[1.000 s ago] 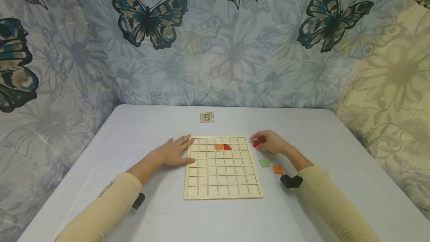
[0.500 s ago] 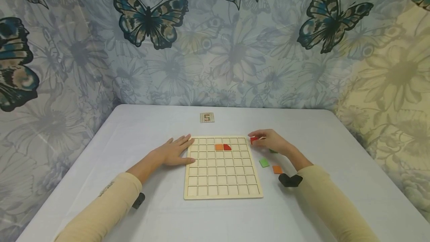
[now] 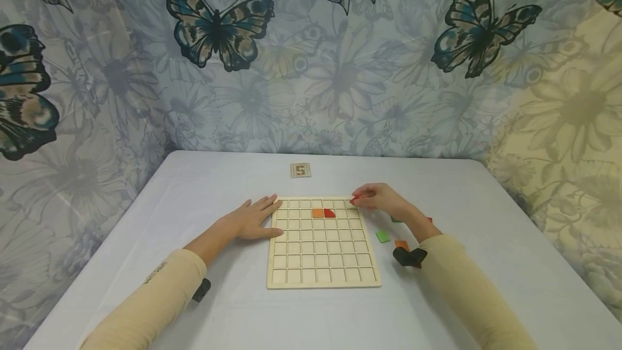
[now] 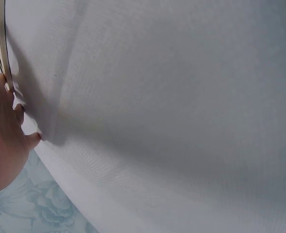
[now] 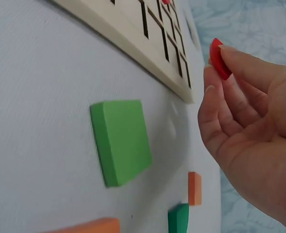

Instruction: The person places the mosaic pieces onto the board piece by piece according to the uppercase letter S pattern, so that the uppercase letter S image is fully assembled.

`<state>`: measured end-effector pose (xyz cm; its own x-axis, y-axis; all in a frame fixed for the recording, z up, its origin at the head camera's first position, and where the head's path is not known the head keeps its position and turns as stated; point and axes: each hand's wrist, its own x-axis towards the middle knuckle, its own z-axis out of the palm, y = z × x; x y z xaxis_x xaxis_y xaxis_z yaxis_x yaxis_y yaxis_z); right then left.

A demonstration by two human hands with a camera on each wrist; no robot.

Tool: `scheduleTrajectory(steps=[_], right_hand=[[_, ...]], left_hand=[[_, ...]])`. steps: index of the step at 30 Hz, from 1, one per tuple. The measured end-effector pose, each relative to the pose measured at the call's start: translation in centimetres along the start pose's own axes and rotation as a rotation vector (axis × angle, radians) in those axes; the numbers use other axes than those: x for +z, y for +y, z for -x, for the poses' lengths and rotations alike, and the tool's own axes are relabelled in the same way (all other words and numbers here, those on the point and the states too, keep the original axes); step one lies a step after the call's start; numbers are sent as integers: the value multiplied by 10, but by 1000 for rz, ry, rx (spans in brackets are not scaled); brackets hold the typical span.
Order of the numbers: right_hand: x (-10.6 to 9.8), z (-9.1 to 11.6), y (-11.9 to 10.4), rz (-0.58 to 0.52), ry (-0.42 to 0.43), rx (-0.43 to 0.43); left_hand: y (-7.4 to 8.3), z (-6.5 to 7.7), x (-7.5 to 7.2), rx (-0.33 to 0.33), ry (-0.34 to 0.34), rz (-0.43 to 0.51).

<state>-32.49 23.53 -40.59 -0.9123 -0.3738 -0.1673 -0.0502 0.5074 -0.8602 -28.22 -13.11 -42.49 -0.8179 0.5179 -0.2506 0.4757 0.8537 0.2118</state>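
My left hand (image 3: 250, 220) lies with fingers spread on the left edge of a wooden grid board (image 3: 323, 258); the left wrist view catches part of that hand (image 4: 7, 141) at the board's edge. Above the board's far right corner, my right hand (image 3: 386, 200) pinches a small red piece (image 3: 355, 199) between thumb and fingers. Seen from the right wrist, this red piece (image 5: 220, 60) has a curved edge. On the board, an orange square tile (image 3: 318, 213) sits beside a red quarter-circle tile (image 3: 329, 213).
Right of the board lie a light green tile (image 3: 383, 236), an orange tile (image 3: 401, 243), a dark green piece (image 3: 396, 219) and a red piece (image 3: 430, 220), some partly hidden by my right arm. A small card with an S-like figure (image 3: 300, 170) lies beyond the board.
My right hand has carried the red piece left and away from me, from beside the board to above its far right corner. My left hand has stayed on the board.
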Motion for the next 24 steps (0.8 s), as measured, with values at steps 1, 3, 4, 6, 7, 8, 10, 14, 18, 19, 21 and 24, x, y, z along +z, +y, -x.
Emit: scheduleTrajectory(steps=[1,3,4,6,7,8,10,14,18,19,21,24], right_hand=[[1,-2,0,-8,-2,-1],[2,-4,-2,-18,-4,3],[3,-5,-3,-24,-4,7],[5,-6,-6,-34,-3,19],[6,-7,-7,-30,-3,23],[7,-8,-9,-26,-2,24],[9,-9,-12,-21,-2,20],[14,-15,-14,-18,-7,0],[19,-21,-16,-72,-32,-17],[20,-22,-17,-88,-38,-19],[22,-25,-18,-124,-51,-22],[26,-28,-22,-157,-62,-20]], left_hand=[[0,0,0,1,0,1],[-1,0,0,2,3,0],[-1,0,0,3,4,0],[-2,-1,1,4,6,2],[-2,-1,1,4,6,1],[-2,-1,1,3,6,-1],[-2,-1,1,3,7,-2],[-1,0,1,-2,7,-2],[-2,1,1,-3,5,4],[-2,1,1,-4,3,3],[-2,1,1,-6,2,1],[-1,2,-1,-13,-3,0]])
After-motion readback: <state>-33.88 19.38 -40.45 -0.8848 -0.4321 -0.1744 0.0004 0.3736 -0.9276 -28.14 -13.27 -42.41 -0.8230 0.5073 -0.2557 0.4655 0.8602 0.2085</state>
